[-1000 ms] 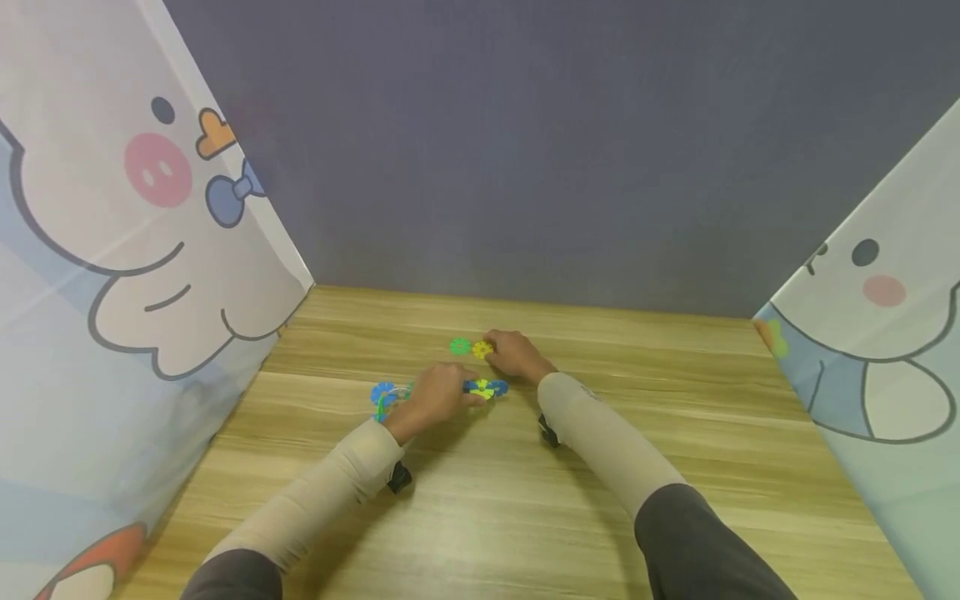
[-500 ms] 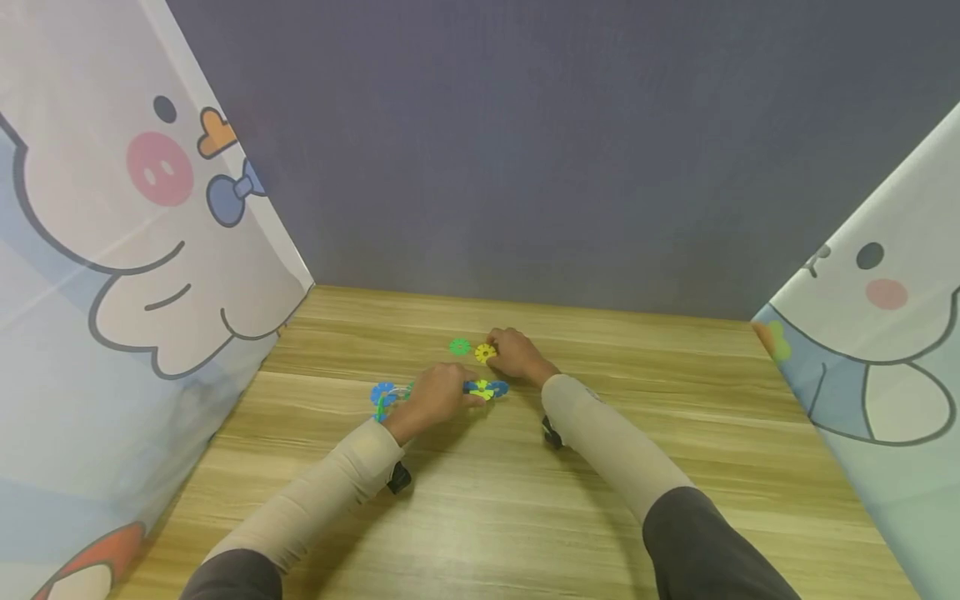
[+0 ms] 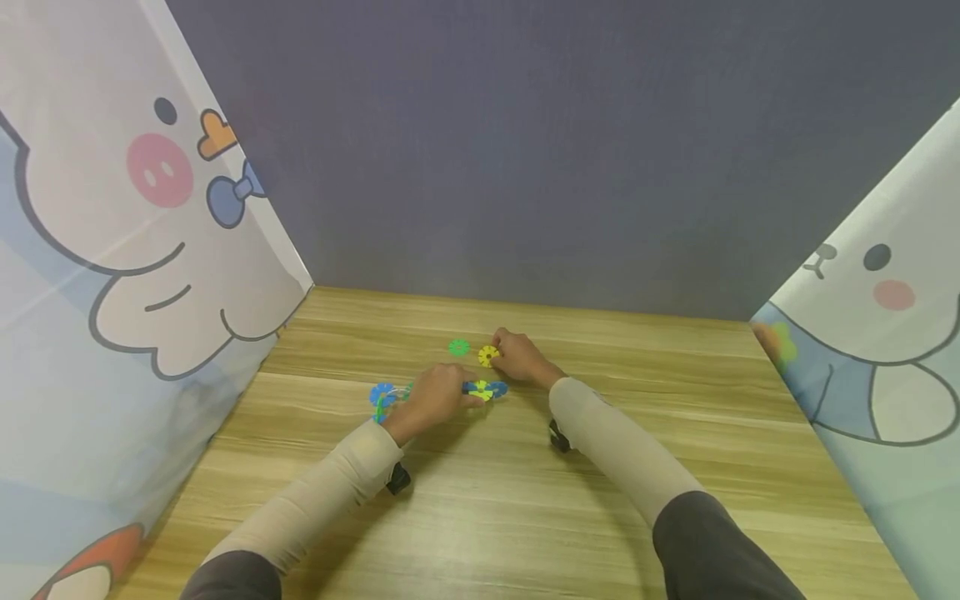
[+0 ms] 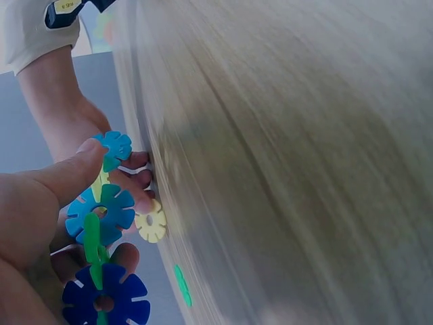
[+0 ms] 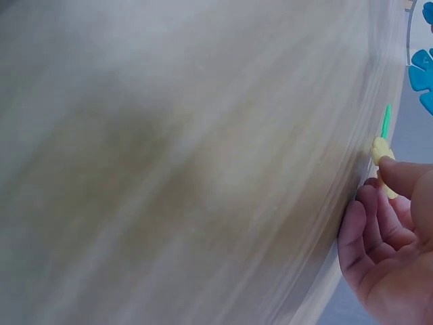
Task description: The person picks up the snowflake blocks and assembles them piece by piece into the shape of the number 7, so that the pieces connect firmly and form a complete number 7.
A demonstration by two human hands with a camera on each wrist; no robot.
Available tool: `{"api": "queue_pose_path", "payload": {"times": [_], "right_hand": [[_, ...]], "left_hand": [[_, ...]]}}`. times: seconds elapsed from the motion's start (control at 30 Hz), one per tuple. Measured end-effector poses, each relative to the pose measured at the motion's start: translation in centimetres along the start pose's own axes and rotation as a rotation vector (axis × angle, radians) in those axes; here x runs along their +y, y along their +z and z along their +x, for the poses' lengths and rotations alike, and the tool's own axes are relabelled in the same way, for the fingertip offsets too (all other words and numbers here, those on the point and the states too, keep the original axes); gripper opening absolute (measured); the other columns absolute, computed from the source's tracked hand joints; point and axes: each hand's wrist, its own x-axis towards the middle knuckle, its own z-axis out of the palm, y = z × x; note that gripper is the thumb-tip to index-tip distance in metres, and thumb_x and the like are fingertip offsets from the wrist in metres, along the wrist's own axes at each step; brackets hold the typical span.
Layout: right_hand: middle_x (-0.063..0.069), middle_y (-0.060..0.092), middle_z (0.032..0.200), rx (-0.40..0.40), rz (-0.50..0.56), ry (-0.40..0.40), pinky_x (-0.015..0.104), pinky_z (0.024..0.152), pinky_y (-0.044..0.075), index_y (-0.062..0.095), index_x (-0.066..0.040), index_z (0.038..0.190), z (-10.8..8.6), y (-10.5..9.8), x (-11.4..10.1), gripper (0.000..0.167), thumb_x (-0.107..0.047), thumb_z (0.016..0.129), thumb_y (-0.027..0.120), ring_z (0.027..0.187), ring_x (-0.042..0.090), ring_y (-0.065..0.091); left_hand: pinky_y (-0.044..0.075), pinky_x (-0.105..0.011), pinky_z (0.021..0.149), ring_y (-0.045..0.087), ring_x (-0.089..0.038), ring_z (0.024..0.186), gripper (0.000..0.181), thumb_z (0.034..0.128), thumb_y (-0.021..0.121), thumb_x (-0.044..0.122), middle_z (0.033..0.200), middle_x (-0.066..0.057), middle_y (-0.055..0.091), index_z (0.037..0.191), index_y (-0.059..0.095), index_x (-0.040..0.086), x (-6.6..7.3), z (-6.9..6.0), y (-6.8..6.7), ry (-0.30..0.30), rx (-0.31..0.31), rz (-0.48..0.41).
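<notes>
My left hand (image 3: pixel 433 395) grips a chain of slotted plastic discs. In the left wrist view, a dark blue disc (image 4: pixel 115 298), green discs set edge-on and a lighter blue disc (image 4: pixel 115 214) are joined through their slots. The thumb lies near the small blue disc at the far end. A yellow-green disc (image 3: pixel 481 391) shows at the chain's right end, beside blue. My right hand (image 3: pixel 519 358) pinches a loose yellow disc (image 3: pixel 487 357) at its right edge, just beyond the chain. My left palm hides the chain's middle.
A loose green disc (image 3: pixel 459 347) lies flat on the wooden table (image 3: pixel 675 433), left of the yellow one. A dark grey panel (image 3: pixel 525 167) rises behind the table. Cartoon-printed panels stand at the left and right.
My right hand has moved slightly right and nearer to me, and the yellow disc has moved with it, away from the green disc. My left hand stays in place with the chain.
</notes>
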Motion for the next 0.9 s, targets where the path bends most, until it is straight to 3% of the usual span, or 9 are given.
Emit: {"api": "queue_pose_path", "payload": {"times": [0.17,0.27,0.4,0.6,0.9], "right_hand": [[0.007,0.071,0.091,-0.005,0.008,-0.038,0.046,0.094,0.056,0.059,-0.003,0.122,-0.4,-0.2,0.2,0.026,-0.014,0.099,0.063,0.078,0.017,0.061],[0.006,0.071,0.09,-0.016,0.028,-0.043,0.038,0.082,0.058,0.06,-0.003,0.123,-0.7,-0.2,0.5,0.025,-0.015,0.101,0.061,0.074,0.014,0.061],[0.001,0.067,0.08,-0.021,0.061,-0.036,0.032,0.078,0.056,0.059,-0.004,0.125,-1.1,-0.3,0.7,0.027,-0.015,0.102,0.058,0.068,0.01,0.056],[0.0,0.065,0.076,-0.036,0.155,-0.03,0.03,0.07,0.051,0.059,-0.004,0.126,-2.0,-0.7,0.8,0.027,-0.015,0.102,0.055,0.064,0.011,0.052],[0.004,0.069,0.077,-0.057,0.333,-0.011,0.026,0.054,0.05,0.059,-0.003,0.121,-3.2,-1.1,1.7,0.023,-0.015,0.101,0.053,0.058,0.013,0.058]], "left_hand": [[0.064,-0.03,0.068,0.075,-0.027,0.103,0.048,0.0836,0.081,0.04,0.121,-0.01,0.075,0.12,0.075,0.01,0.1,-0.1,-0.2,-0.003,-0.004,-0.001],[0.064,-0.03,0.067,0.076,-0.027,0.1,0.048,0.0837,0.081,0.04,0.121,-0.011,0.075,0.12,0.075,0.01,0.1,-0.1,-0.2,0.001,-0.004,0.009],[0.064,-0.029,0.066,0.076,-0.026,0.098,0.048,0.0838,0.081,0.04,0.122,-0.011,0.074,0.12,0.075,0.009,0.0,0.0,-0.1,0.007,-0.003,0.022],[0.063,-0.028,0.063,0.076,-0.024,0.093,0.049,0.0837,0.081,0.042,0.121,-0.01,0.075,0.121,0.075,0.01,0.0,0.0,0.0,0.0,-0.007,0.022],[0.058,-0.024,0.055,0.074,-0.019,0.084,0.05,0.0839,0.081,0.042,0.121,-0.011,0.075,0.122,0.074,0.01,0.2,-0.1,-0.3,-0.015,-0.02,0.021]]}}
